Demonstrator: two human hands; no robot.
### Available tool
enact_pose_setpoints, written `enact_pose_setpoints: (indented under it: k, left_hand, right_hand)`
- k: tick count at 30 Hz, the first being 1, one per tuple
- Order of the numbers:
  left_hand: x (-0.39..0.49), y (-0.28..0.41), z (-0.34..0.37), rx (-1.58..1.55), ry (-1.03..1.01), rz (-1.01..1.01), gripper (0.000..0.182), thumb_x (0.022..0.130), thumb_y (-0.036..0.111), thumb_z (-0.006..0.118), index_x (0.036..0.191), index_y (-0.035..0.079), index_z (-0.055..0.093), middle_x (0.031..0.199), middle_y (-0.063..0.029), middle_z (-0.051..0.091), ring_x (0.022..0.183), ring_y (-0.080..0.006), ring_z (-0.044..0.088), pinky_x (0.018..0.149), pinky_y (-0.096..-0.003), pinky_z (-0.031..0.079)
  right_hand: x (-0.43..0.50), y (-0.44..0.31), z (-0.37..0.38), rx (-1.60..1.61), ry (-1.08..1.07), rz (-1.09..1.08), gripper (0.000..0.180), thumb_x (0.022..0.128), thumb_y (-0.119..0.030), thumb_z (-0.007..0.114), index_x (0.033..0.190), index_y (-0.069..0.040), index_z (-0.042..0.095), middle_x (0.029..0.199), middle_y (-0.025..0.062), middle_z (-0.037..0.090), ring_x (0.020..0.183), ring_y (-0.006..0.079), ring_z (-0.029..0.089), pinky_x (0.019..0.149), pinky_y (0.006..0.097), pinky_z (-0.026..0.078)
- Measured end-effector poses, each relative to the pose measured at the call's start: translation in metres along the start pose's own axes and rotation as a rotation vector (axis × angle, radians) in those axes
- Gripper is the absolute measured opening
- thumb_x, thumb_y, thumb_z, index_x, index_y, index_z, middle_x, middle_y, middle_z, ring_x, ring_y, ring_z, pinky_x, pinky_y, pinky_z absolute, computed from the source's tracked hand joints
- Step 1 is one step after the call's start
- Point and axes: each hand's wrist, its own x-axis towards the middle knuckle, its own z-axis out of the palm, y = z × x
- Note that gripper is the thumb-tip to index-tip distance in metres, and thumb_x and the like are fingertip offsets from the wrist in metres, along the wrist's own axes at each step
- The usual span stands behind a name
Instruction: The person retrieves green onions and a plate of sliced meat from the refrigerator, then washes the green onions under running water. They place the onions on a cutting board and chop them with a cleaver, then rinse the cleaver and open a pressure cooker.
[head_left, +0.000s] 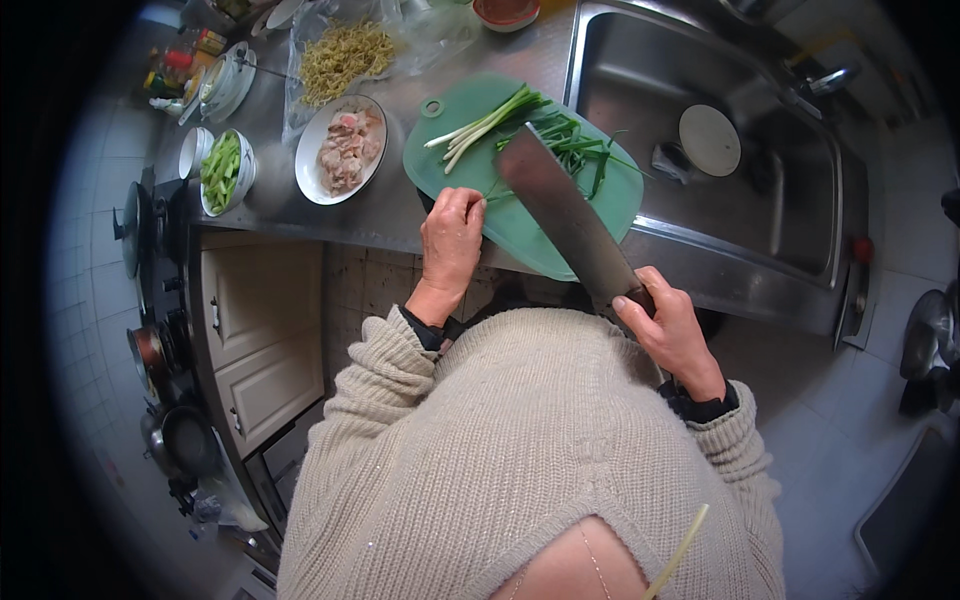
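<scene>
My right hand (670, 326) grips the dark handle of a broad cleaver (562, 214). Its blade slants up and left over the green cutting board (525, 244), covering part of the leaves there. At the board's left edge, my left hand (452, 240) has its fingertips pinched together on a thin green strand (501, 196). Scallions (487, 126) with white stalks lie across the board's upper part. Beside them spreads a loose pile of cut green leaves (570, 142), some reaching the board's right side.
To the right is a steel sink (795, 202) with a round pale lid or plate (709, 140) in it. Leftward stand a plate of sliced raw meat (346, 154), a bowl of chopped green vegetable (223, 172) and bean sprouts (346, 60) on plastic. Pans (191, 439) sit far left.
</scene>
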Motion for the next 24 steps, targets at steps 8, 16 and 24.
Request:
enact_pose_setpoints:
  k: [8, 16, 24]
  left_hand:
    - [-0.003, -0.006, 0.004, 0.209, -0.008, 0.173, 0.006, 0.093, 0.008, 0.061, 0.094, 0.002, 0.059, 0.094, -0.0155, 0.059, 0.081, -0.0380, 0.066, 0.067, -0.0471, 0.055]
    - [0.012, 0.006, -0.010, 0.237, -0.191, 0.054, 0.009, 0.094, 0.011, 0.060, 0.094, 0.002, 0.060, 0.095, -0.0176, 0.063, 0.084, -0.0408, 0.066, 0.071, -0.0479, 0.055]
    - [0.086, 0.116, -0.063, -0.363, 0.173, 0.420, 0.008, 0.091, 0.004, 0.065, 0.098, 0.002, 0.062, 0.090, -0.0132, 0.064, 0.077, -0.0321, 0.066, 0.068, -0.0361, 0.052]
  right_hand:
    - [0.016, -0.008, 0.003, -0.166, -0.125, -0.002, 0.020, 0.091, -0.014, 0.064, 0.099, 0.001, 0.053, 0.068, 0.0189, 0.057, 0.059, 0.0310, 0.056, 0.057, 0.0390, 0.044]
    - [0.026, 0.001, 0.016, -0.311, -0.105, -0.133, 0.028, 0.091, -0.016, 0.065, 0.104, 0.001, 0.048, 0.083, 0.0250, 0.064, 0.078, 0.0450, 0.063, 0.065, 0.0499, 0.050]
    - [0.014, 0.010, 0.010, -0.209, -0.028, -0.198, 0.020, 0.091, -0.014, 0.067, 0.095, -0.001, 0.052, 0.071, 0.0177, 0.060, 0.062, 0.0371, 0.059, 0.059, 0.0422, 0.046]
